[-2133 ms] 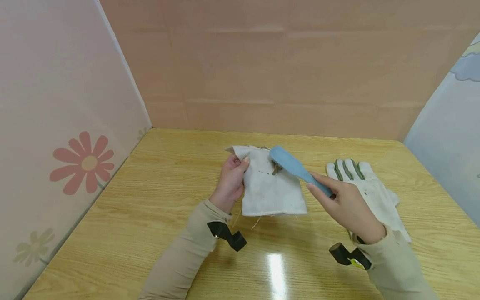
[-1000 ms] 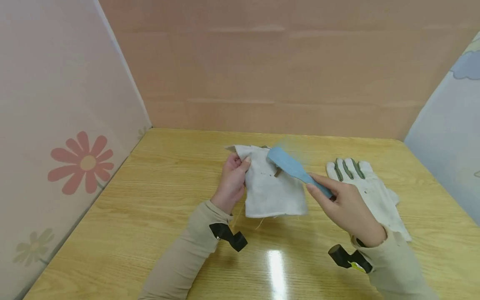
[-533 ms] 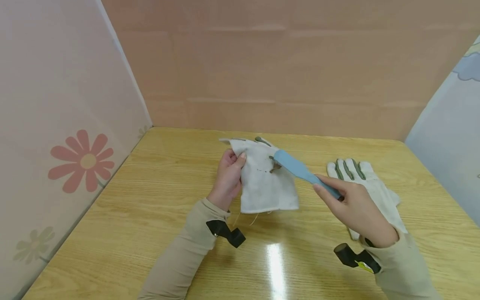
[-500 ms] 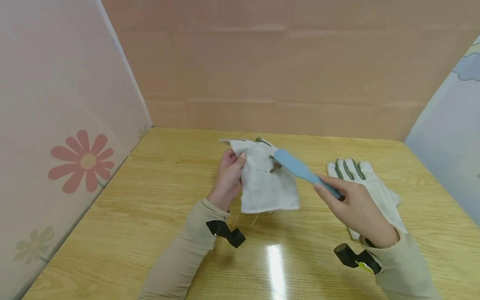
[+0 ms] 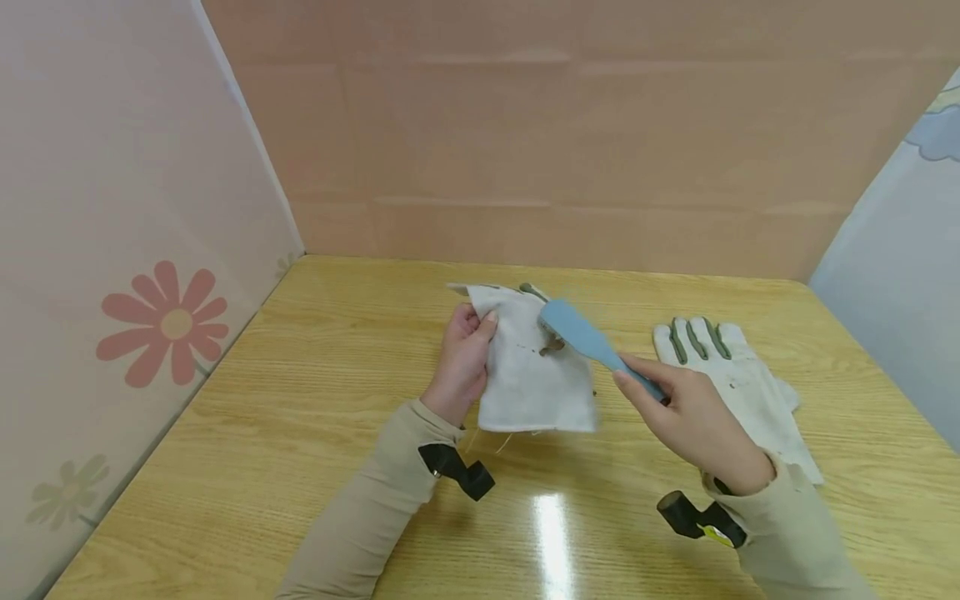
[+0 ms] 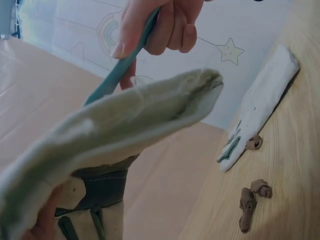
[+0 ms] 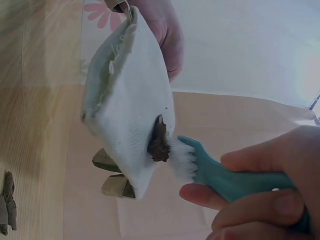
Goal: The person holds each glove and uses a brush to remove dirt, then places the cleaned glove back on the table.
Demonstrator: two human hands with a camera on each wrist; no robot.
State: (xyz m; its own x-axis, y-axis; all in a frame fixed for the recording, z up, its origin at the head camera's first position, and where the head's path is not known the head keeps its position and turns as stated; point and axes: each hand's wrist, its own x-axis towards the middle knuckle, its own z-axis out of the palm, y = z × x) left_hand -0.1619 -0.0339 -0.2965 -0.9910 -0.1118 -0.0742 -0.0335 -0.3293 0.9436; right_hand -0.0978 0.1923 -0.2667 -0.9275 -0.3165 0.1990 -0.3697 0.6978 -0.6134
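My left hand pinches the side of a white work glove, thumb on top, lifting it above the table. Green-trimmed finger parts point away, and loose threads hang from the cuff. A dark brown, mud-like clump sticks to the fabric. My right hand grips the handle of a blue brush. Seen from the right wrist, its white bristles touch the clump's edge. The head view shows the brush head covering part of that clump.
A second white glove with green trim lies on the wooden table, partly behind my right hand. Brown lumps rest on the tabletop, one more beside that glove. Papered walls enclose the back and sides.
Half a second ago the held glove was slightly higher and the brush farther right. Both have since dropped or shifted a little, the brush moving left over the clump. Both grips stay the same.
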